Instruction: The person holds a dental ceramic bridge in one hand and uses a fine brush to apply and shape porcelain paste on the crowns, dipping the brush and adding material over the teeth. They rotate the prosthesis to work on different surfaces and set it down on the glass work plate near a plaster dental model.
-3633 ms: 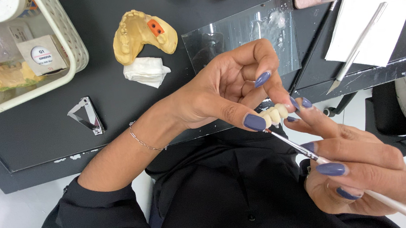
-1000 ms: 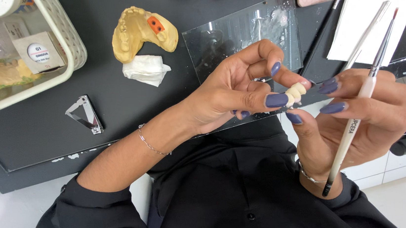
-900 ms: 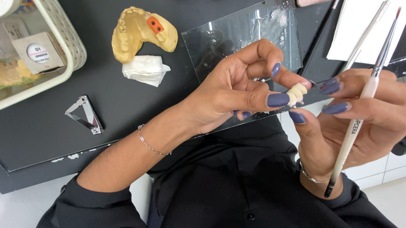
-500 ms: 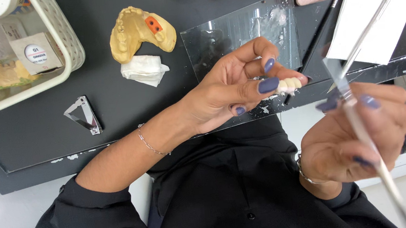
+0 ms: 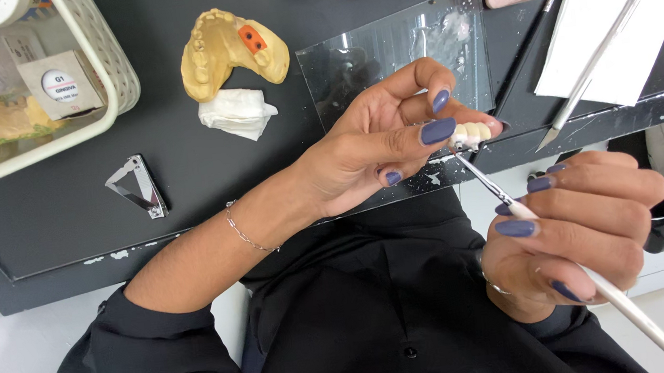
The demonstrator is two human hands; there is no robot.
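Left hand (image 5: 393, 144) pinches a small, light, likely brittle tooth bridge (image 5: 473, 132) by its ends at frame centre; right hand (image 5: 575, 228) grips a thin brush (image 5: 504, 198), tip touching it

Dental cast (image 5: 231, 52) behind tissue wad (image 5: 237, 113), seemingly touching.

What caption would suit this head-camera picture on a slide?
Left hand pinches a small cream row of teeth while right hand touches a thin white brush to it.
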